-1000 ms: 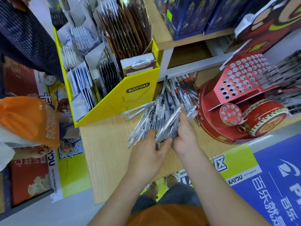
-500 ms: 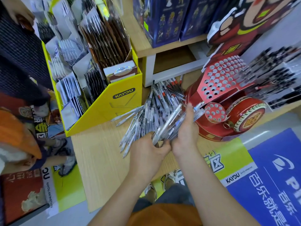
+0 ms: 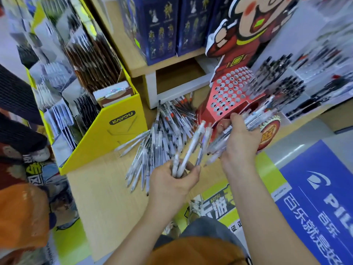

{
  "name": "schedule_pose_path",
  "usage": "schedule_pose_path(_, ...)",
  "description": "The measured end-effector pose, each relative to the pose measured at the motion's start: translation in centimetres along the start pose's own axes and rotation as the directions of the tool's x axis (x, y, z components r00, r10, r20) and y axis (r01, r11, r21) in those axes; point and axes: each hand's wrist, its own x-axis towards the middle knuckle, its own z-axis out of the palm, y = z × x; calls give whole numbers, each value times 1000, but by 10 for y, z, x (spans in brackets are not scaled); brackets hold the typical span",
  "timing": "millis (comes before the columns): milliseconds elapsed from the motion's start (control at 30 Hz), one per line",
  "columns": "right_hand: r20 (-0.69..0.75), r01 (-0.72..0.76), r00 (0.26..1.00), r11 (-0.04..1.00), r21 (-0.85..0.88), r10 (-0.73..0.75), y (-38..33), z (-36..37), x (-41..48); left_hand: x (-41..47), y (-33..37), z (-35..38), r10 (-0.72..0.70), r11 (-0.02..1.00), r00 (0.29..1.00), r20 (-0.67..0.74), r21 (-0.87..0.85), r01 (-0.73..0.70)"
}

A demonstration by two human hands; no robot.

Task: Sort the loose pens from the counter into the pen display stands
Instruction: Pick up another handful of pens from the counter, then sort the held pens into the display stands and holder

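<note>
A heap of loose white and clear pens [image 3: 164, 131] lies on the wooden counter [image 3: 107, 197]. My left hand [image 3: 172, 184] grips a few white pens [image 3: 193, 146] that stick up and away from me. Held above the counter, my right hand [image 3: 236, 138] grips a thick bundle of pens [image 3: 256, 117] in front of the red pen display stand [image 3: 229, 92]. The stand's sloped top has many round holes; its right side holds dark pens.
A yellow KAYOU card display [image 3: 107, 131] stands left of the heap. Behind is a wooden shelf [image 3: 133, 54] with blue boxes [image 3: 162, 25]. More stands of dark pens [image 3: 286, 87] sit at right. A person in orange [image 3: 21, 213] is low on the left.
Both hands have lifted off the heap and moved apart. The right hand carried its bundle to the right, in front of the red stand. The left hand keeps a few pens.
</note>
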Motion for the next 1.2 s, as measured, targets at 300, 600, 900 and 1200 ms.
schedule_pose_path(300,502,-170,828,965,-201,250,1,-60,-7,19,28,33,74,995,963,260,40,-87)
schedule_pose_path(600,596,-119,705,893,-435,384,-38,-100,25,13,51,72,-60,980,863,502,195,-45)
schedule_pose_path(900,618,-212,741,965,-155,262,-76,-140,75,13,85,149,-86,985,828,555,173,-14)
schedule_pose_path(1200,642,-154,693,937,-314,329,-106,-178,125,38,110,213,228,962,962,149,116,-246)
